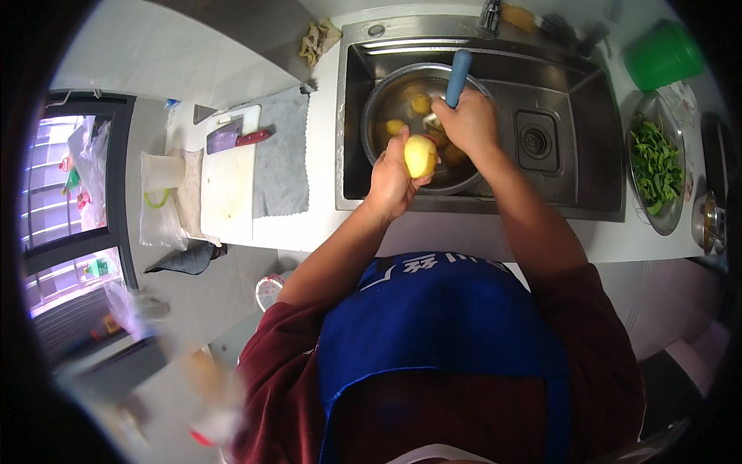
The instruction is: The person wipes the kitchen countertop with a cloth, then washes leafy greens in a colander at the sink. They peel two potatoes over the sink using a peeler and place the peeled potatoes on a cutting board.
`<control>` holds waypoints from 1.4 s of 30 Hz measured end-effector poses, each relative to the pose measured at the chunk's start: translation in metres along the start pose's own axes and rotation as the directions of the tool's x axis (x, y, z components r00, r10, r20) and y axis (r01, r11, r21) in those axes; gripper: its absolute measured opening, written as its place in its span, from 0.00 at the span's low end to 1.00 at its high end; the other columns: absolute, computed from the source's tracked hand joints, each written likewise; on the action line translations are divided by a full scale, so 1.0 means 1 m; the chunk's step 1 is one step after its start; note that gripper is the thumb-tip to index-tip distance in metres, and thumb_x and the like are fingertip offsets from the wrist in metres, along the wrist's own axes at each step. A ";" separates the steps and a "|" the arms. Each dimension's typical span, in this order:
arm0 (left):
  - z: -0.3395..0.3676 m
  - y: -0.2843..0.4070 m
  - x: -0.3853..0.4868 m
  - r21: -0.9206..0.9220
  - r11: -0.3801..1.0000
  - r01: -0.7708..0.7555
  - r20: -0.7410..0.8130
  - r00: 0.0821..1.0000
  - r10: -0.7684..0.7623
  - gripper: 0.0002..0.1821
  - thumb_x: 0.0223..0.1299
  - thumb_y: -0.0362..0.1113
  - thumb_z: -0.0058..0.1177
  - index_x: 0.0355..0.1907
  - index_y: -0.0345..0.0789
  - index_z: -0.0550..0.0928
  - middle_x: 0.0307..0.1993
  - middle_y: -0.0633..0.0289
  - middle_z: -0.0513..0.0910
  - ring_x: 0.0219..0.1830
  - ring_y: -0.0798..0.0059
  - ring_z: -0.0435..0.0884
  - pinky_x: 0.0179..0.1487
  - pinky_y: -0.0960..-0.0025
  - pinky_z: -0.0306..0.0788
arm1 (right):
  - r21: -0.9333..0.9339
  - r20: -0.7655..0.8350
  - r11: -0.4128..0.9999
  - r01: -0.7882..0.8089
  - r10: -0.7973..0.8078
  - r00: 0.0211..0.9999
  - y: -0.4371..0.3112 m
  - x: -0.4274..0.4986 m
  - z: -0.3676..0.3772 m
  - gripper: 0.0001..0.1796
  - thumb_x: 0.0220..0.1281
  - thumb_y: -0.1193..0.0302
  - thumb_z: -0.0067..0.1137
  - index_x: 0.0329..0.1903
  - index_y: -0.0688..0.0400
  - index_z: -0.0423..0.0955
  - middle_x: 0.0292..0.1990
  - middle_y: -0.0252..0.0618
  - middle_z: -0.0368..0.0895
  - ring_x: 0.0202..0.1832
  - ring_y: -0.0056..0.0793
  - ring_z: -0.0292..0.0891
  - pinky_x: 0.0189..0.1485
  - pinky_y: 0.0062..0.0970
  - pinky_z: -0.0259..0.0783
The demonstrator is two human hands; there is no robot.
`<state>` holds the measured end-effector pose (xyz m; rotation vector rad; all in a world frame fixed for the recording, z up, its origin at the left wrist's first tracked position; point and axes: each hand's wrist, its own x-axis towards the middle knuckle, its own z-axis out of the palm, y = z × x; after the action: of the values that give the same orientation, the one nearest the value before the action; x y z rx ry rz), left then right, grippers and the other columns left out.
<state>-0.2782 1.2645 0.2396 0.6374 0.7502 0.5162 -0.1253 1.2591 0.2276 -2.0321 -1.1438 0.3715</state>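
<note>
My left hand (389,181) holds a peeled yellow potato (419,156) over the near side of a round metal basin (379,95). My right hand (472,123) grips the blue handle (459,75) of a tool, probably a peeler; its head is mostly hidden by my fingers. The tool is just beyond the potato, and I cannot tell whether the two touch. Murky water fills part of the basin. Several more potatoes lie in it, among them one potato (421,104) at the far side and a smaller one (395,127) at the left.
The basin stands in a steel sink (585,116) with a drain (535,141) and a faucet (490,20). To the left, a red-handled cleaver (237,138) lies on a white cutting board (226,197). At right are a bowl of leafy greens (656,162) and a green container (664,56).
</note>
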 end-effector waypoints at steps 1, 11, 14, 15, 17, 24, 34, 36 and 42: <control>0.002 0.002 -0.002 -0.007 1.000 0.018 -0.005 1.000 -0.018 0.24 0.68 0.54 0.34 0.38 0.33 0.73 0.24 0.58 0.74 0.19 0.77 0.68 0.22 0.77 0.62 | 0.025 -0.015 1.000 -0.008 0.008 1.000 0.006 0.000 -0.001 0.18 0.52 0.58 0.58 0.21 0.60 0.74 0.19 0.47 0.77 0.24 0.46 0.76 0.28 0.40 0.69; -0.001 -0.002 0.015 -0.355 0.922 0.154 -0.056 0.981 -0.185 0.25 0.67 0.59 0.33 0.37 0.37 0.72 0.23 0.61 0.73 0.16 0.77 0.67 0.18 0.77 0.63 | 0.568 -0.187 0.801 0.190 -0.100 0.977 -0.040 -0.036 -0.004 0.15 0.52 0.66 0.64 0.18 0.60 0.71 0.13 0.37 0.70 0.15 0.26 0.68 0.21 0.27 0.63; 0.003 -0.002 0.017 -0.352 0.924 0.152 -0.075 0.979 -0.189 0.24 0.68 0.57 0.33 0.37 0.37 0.72 0.23 0.61 0.73 0.16 0.77 0.66 0.18 0.77 0.61 | 0.494 -0.154 0.859 0.135 -0.067 0.986 -0.040 -0.034 -0.003 0.13 0.50 0.65 0.63 0.21 0.61 0.72 0.15 0.42 0.73 0.17 0.34 0.72 0.23 0.31 0.66; -0.005 -0.004 0.017 -0.336 0.928 0.164 -0.042 0.981 -0.188 0.23 0.68 0.56 0.33 0.37 0.37 0.72 0.23 0.61 0.73 0.16 0.77 0.66 0.18 0.77 0.61 | 0.468 -0.162 0.875 0.125 -0.054 0.985 -0.038 -0.031 -0.001 0.13 0.50 0.65 0.63 0.21 0.61 0.72 0.15 0.43 0.74 0.18 0.37 0.73 0.23 0.32 0.67; -0.016 -0.006 0.017 -0.302 0.935 0.185 0.023 0.982 -0.186 0.22 0.68 0.54 0.34 0.36 0.36 0.72 0.23 0.60 0.73 0.15 0.76 0.64 0.18 0.77 0.59 | 0.329 -0.209 0.934 0.136 -0.068 0.976 -0.030 -0.018 0.002 0.14 0.51 0.64 0.62 0.20 0.61 0.72 0.14 0.42 0.73 0.17 0.35 0.72 0.23 0.32 0.66; 0.005 0.007 0.008 -0.191 0.948 0.256 -0.103 0.955 -0.278 0.25 0.67 0.56 0.33 0.36 0.35 0.73 0.25 0.58 0.75 0.17 0.75 0.66 0.21 0.78 0.63 | 0.438 -0.183 0.897 0.059 0.025 0.983 -0.007 -0.007 -0.006 0.15 0.54 0.67 0.61 0.18 0.60 0.70 0.13 0.33 0.70 0.17 0.20 0.66 0.21 0.25 0.62; -0.007 -0.001 0.032 -0.354 0.876 0.327 0.032 0.940 -0.338 0.20 0.70 0.50 0.26 0.36 0.41 0.71 0.23 0.66 0.72 0.16 0.80 0.63 0.18 0.80 0.58 | 0.468 -0.127 0.881 0.073 -0.015 0.992 -0.026 -0.028 0.003 0.14 0.50 0.64 0.62 0.20 0.61 0.73 0.14 0.42 0.74 0.17 0.36 0.74 0.23 0.32 0.66; -0.008 -0.002 0.034 -0.329 0.891 0.313 0.031 0.946 -0.321 0.17 0.70 0.48 0.26 0.37 0.42 0.71 0.23 0.66 0.72 0.16 0.80 0.63 0.17 0.80 0.57 | 0.417 -0.081 0.909 0.031 0.003 0.997 -0.022 -0.023 0.006 0.15 0.51 0.63 0.61 0.21 0.61 0.73 0.15 0.43 0.75 0.18 0.37 0.74 0.23 0.33 0.67; -0.021 -0.004 0.037 -0.337 0.910 0.243 -0.106 0.950 -0.293 0.18 0.69 0.49 0.29 0.34 0.40 0.69 0.23 0.63 0.71 0.14 0.78 0.61 0.17 0.79 0.54 | 0.358 -0.063 0.933 -0.033 0.059 0.996 -0.022 -0.012 0.024 0.16 0.50 0.60 0.60 0.21 0.61 0.73 0.14 0.45 0.74 0.18 0.38 0.74 0.24 0.35 0.68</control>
<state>-0.2700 1.2919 0.2081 0.1860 0.8627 0.4228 -0.1591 1.2673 0.2266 -1.7390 -0.9095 0.4873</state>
